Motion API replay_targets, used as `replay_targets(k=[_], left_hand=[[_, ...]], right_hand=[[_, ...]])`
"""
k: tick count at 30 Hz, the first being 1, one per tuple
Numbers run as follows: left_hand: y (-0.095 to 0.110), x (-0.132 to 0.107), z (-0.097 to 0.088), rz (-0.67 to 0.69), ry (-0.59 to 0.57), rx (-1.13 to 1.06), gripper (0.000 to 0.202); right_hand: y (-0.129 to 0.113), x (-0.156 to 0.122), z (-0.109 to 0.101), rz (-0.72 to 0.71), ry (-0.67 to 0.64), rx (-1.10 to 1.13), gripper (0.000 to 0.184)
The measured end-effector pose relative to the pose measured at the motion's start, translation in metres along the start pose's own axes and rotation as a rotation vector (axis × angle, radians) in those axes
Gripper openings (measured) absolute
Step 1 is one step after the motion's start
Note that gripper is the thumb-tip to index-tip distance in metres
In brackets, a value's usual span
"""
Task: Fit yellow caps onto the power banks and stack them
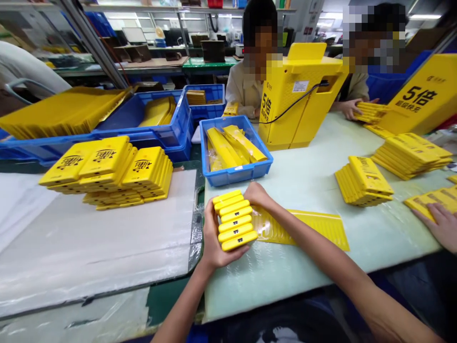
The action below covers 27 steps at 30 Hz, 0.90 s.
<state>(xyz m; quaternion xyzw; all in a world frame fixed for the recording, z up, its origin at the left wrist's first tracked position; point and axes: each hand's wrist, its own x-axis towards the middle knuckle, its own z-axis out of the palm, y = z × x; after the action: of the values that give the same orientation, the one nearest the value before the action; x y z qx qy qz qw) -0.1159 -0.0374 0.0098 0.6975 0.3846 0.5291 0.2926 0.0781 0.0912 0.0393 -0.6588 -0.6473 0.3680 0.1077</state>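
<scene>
- Factory workbench with a pale green mat (pixel 285 281) runs ahead, two co-workers seated across it beside a yellow cabinet (pixel 300 100).
- Left hand (pixel 217 238) cups a stack of yellow slabs (pixel 233 220), fingers wrapped around its near side.
- Right hand (pixel 259 195) meets the stack's far end; its fingers are hidden, so how tightly it grips is hard to tell.
- Stack is held just above a flat yellow sheet (pixel 303 228), near a blue crate (pixel 235 175).
- Co-worker's hand (pixel 437 225) rests on yellow pieces at right.
</scene>
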Motion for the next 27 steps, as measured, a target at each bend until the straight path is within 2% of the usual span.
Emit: replay_targets(k=[3, 6, 9, 11, 14, 16, 22, 27], left_hand=[[0.002, 0.002, -0.001, 0.006, -0.008, -0.011, 0.129], [0.006, 0.005, -0.001, 0.009, 0.000, -0.036, 0.126], [0.010, 0.005, 0.002, 0.006, 0.039, -0.024, 0.126], [0.013, 0.004, 0.006, 0.002, 0.066, -0.018, 0.127], [0.013, -0.001, 0.013, -0.016, 0.101, 0.001, 0.127], [0.011, -0.006, 0.017, -0.039, 0.115, 0.022, 0.131], [0.006, -0.012, 0.020, -0.078, 0.103, -0.014, 0.142], [0.009, -0.010, 0.022, -0.048, 0.096, -0.006, 0.141]], right_hand=[[0.004, -0.004, -0.015, -0.035, -0.010, 0.193, 0.032], [0.006, -0.020, -0.045, -0.087, 0.065, 0.363, 0.036], [0.002, -0.056, -0.074, -0.190, 0.190, 0.558, 0.042], [-0.005, -0.087, -0.083, -0.280, 0.258, 0.623, 0.038], [-0.019, -0.127, -0.080, -0.355, 0.366, 0.622, 0.032], [-0.026, -0.142, -0.071, -0.392, 0.384, 0.603, 0.030], [-0.038, -0.149, -0.055, -0.462, 0.255, 0.533, 0.031], [-0.045, -0.159, -0.050, -0.524, 0.343, 0.449, 0.032]])
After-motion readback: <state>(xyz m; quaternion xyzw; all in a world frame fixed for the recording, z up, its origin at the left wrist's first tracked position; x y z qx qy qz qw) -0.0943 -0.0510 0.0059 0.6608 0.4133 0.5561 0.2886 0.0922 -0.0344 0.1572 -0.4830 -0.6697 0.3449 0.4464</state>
